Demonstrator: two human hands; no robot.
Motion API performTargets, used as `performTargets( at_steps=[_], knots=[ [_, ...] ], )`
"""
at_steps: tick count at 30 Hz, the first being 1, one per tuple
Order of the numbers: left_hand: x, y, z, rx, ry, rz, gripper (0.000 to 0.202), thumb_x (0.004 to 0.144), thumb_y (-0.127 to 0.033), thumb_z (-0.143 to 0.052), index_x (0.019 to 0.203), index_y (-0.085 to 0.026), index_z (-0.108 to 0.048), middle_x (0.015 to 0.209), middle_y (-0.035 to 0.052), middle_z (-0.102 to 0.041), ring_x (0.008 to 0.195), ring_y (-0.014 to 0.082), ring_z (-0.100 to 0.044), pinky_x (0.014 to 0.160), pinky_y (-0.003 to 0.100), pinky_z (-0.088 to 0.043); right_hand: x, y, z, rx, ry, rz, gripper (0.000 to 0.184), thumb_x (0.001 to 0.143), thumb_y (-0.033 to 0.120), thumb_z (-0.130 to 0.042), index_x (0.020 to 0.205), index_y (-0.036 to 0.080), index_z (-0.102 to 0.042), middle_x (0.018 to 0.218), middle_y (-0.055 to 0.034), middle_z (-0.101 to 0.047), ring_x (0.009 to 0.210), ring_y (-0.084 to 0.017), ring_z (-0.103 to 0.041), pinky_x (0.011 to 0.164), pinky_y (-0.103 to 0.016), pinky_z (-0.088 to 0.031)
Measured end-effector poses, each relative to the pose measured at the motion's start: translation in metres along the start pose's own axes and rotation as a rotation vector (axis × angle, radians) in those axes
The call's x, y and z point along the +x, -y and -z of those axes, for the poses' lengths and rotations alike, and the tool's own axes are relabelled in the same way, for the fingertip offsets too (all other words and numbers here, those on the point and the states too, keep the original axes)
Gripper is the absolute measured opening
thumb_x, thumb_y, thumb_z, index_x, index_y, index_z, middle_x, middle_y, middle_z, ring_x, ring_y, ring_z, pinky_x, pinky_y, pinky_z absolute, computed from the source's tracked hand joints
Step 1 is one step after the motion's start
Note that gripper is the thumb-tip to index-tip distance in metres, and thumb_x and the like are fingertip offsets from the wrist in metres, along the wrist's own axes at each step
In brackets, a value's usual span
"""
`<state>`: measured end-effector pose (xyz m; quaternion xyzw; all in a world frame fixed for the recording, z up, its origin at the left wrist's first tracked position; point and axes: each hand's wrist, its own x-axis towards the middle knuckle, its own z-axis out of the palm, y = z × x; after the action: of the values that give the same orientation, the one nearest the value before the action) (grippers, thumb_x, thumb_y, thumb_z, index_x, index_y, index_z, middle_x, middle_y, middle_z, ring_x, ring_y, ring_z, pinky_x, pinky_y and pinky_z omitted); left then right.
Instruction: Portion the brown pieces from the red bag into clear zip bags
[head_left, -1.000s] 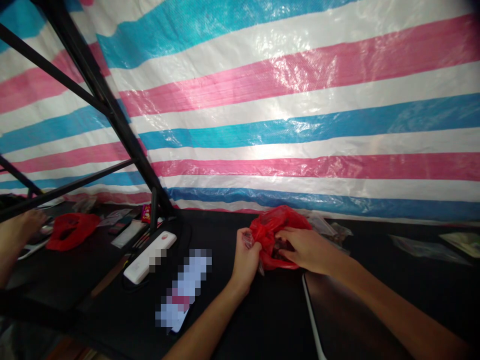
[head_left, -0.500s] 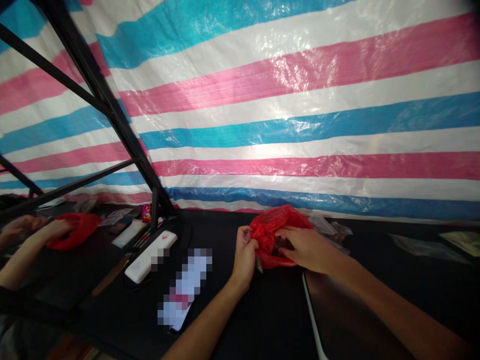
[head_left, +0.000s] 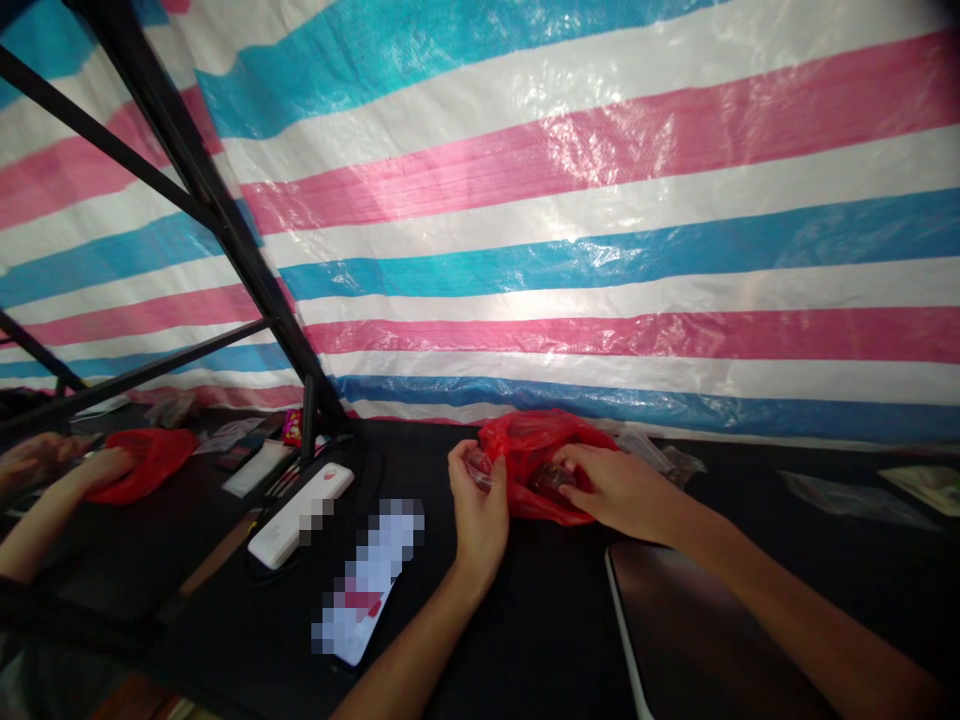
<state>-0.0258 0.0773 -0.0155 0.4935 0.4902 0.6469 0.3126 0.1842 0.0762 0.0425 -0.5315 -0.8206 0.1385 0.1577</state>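
A crumpled red plastic bag (head_left: 529, 455) lies on the black table (head_left: 525, 620) near the striped tarp. My left hand (head_left: 474, 510) grips the bag's left edge, fingers curled round it together with a small clear wrapper. My right hand (head_left: 615, 490) rests on the bag's right side, fingertips pushed into its opening on something dark that I cannot make out.
A white power strip (head_left: 300, 512) and a blurred white device (head_left: 367, 580) lie to the left. A dark tablet-like slab (head_left: 675, 640) sits under my right forearm. Another person's hands (head_left: 90, 468) handle a second red bag (head_left: 146, 455) at far left. Black frame bars (head_left: 225, 230) rise there.
My left hand has shifted left and up along the bag's edge, stretching the bag wider. The other person's hands at far left moved onto their red bag.
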Motion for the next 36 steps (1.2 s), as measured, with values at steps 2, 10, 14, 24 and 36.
performTargets(
  at_steps=[2,10,14,24,36],
  knots=[
    [0.000,-0.003,-0.002,-0.047,0.017,-0.016,0.040,0.092,-0.040,-0.071,0.124,-0.024,-0.052,0.110,0.0034,-0.062,0.097,0.0163,-0.063,0.089,0.027,-0.051,-0.001,0.003,0.006,-0.005,-0.022,0.018,0.023,0.094,0.032,-0.060,0.114,0.025,-0.068,0.109,-0.0052,-0.076,0.096,-0.025,-0.072,0.083,-0.033,-0.049],
    [-0.002,-0.007,-0.004,-0.093,0.136,0.035,0.034,0.085,-0.035,-0.077,0.109,-0.022,-0.058,0.090,0.0001,-0.069,0.080,0.0158,-0.066,0.073,0.026,-0.051,-0.008,0.024,0.032,0.052,-0.126,0.097,0.031,0.097,0.031,-0.058,0.126,0.026,-0.063,0.116,-0.0060,-0.076,0.103,-0.026,-0.071,0.087,-0.034,-0.050],
    [-0.007,-0.003,-0.003,0.043,0.168,-0.031,0.025,0.088,-0.034,-0.074,0.106,-0.022,-0.063,0.092,0.0016,-0.071,0.081,0.0169,-0.066,0.074,0.027,-0.050,-0.013,0.041,0.031,0.157,-0.119,0.150,0.031,0.098,0.030,-0.057,0.129,0.027,-0.060,0.112,-0.0050,-0.077,0.098,-0.022,-0.072,0.085,-0.031,-0.051],
    [-0.019,-0.008,-0.005,0.073,0.232,-0.183,0.046,0.081,-0.020,-0.079,0.123,-0.024,-0.059,0.116,0.0070,-0.059,0.105,0.0215,-0.062,0.094,0.034,-0.051,-0.012,0.047,0.022,0.060,-0.149,0.227,0.037,0.096,0.021,-0.058,0.132,0.029,-0.063,0.123,-0.0062,-0.069,0.105,-0.023,-0.069,0.088,-0.032,-0.054],
    [-0.026,0.002,-0.010,-0.083,0.360,-0.127,0.055,0.090,-0.025,-0.073,0.137,-0.026,-0.045,0.128,0.0088,-0.059,0.117,0.0223,-0.064,0.103,0.038,-0.051,-0.013,0.045,0.016,0.057,-0.145,0.391,0.046,0.100,0.015,-0.051,0.140,0.034,-0.063,0.141,-0.0060,-0.061,0.123,-0.025,-0.064,0.103,-0.037,-0.052]
  ],
)
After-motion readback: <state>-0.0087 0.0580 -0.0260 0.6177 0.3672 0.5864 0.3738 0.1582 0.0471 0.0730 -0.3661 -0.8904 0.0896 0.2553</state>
